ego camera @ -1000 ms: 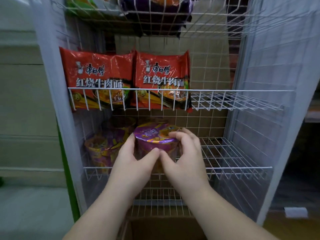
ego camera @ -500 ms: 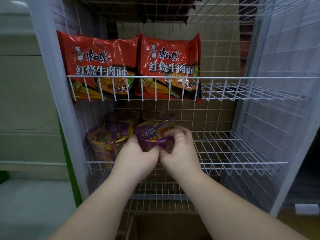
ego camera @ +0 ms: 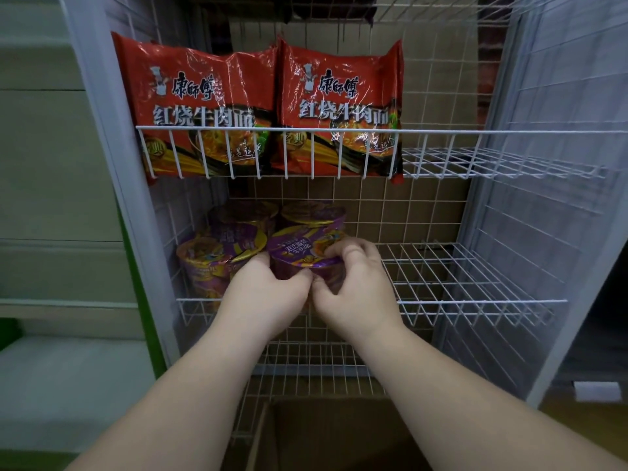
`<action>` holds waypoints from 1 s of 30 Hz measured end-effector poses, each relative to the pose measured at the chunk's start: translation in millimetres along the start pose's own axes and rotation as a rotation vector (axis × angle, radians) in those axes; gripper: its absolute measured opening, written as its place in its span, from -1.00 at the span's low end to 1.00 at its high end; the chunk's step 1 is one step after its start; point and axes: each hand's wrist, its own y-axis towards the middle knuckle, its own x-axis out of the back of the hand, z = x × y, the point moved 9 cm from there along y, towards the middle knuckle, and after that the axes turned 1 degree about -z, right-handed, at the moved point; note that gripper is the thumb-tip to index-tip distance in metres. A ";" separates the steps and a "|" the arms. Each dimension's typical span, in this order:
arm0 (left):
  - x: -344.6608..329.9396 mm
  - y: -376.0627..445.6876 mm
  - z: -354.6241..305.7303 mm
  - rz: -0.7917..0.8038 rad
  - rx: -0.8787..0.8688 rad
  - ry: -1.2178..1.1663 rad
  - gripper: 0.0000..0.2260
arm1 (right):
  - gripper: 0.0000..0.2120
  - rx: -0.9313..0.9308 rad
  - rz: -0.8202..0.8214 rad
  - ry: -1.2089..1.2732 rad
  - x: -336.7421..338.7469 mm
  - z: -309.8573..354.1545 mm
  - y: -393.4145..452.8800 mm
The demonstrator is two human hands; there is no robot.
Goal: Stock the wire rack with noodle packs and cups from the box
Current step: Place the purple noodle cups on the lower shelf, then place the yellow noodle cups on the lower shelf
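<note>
A purple noodle cup (ego camera: pixel 299 249) sits on the lower shelf of the white wire rack (ego camera: pixel 475 302), gripped from both sides. My left hand (ego camera: pixel 268 294) wraps its left side and my right hand (ego camera: pixel 353 287) curls over its right rim. Three more purple cups stand beside and behind it: one at the front left (ego camera: pixel 200 263), one at the back left (ego camera: pixel 241 222) and one at the back right (ego camera: pixel 314 214). On the shelf above, two red noodle packs stand upright, one on the left (ego camera: pixel 204 110) and one on the right (ego camera: pixel 339 107). The cardboard box (ego camera: pixel 339 433) lies open below my arms.
The right halves of both shelves (ego camera: pixel 492 161) are bare wire. A lower wire shelf (ego camera: pixel 312 362) shows under the cups. Dark packs hang on the top shelf (ego camera: pixel 333 8). A pale wall and a green strip (ego camera: pixel 136 300) flank the rack's left post.
Both hands have carried the purple cup deeper into the lower shelf and set it beside the other cups. My view has moved closer to the rack.
</note>
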 end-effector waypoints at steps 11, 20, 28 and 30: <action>-9.0 -69.3 -5.3 -0.026 -0.221 -0.246 -0.59 | -0.56 -0.003 -0.095 0.172 30.4 -6.0 -71.3; -48.8 -124.2 27.3 0.163 -0.208 -0.092 -0.57 | -0.51 -0.150 0.015 0.176 44.3 -33.9 -154.3; -94.0 -171.7 61.9 0.357 -0.179 0.048 -0.53 | -0.47 -0.335 0.163 0.118 35.8 -80.5 -224.3; -102.5 -178.5 71.7 0.383 -0.152 0.054 -0.54 | -0.46 -0.371 0.196 0.094 31.2 -90.7 -239.5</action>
